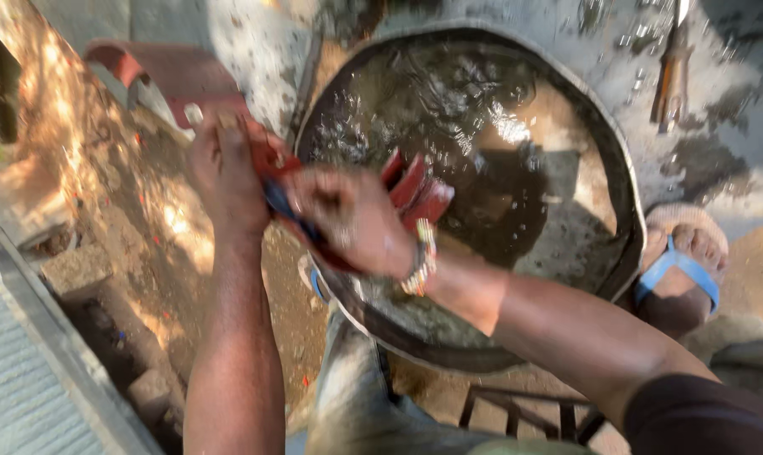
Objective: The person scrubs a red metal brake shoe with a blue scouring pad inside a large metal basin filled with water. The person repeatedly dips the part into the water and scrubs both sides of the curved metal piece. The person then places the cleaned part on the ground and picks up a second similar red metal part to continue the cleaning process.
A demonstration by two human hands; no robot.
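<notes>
Currently a red cloth-like item [415, 190] is gripped by both hands over the near-left rim of a wide, dark basin [626, 253] filled with water. The left hand [225, 173] is closed around one end, up and to the left, outside the basin edge. The right hand [352, 221] is clenched around the middle, with the red folds sticking out past the knuckles toward the water. A darker blue strip seems to run between the two fists — blurred, so it cannot be told whether it is part of the same item.

The item is held above the water, not in it; the two-fisted hold on separate parts looks like a wringing or scrubbing grip, judged from the posture alone. Holding it over the rim would let drips fall back into the basin. Ripples and glints are seen on the water surface [449, 109].

A beaded bracelet [422, 257] is worn on the right wrist. A foot in a blue-strapped sandal [680, 265] is planted just right of the basin — a stance close in to the work. A reddish curved object [166, 72] lies on the ground behind the left hand, and a brownish tool-like thing [672, 80] rests on the wet concrete at upper right; neither can be identified further. A corrugated metal sheet [19, 379] is seen at lower left.
</notes>
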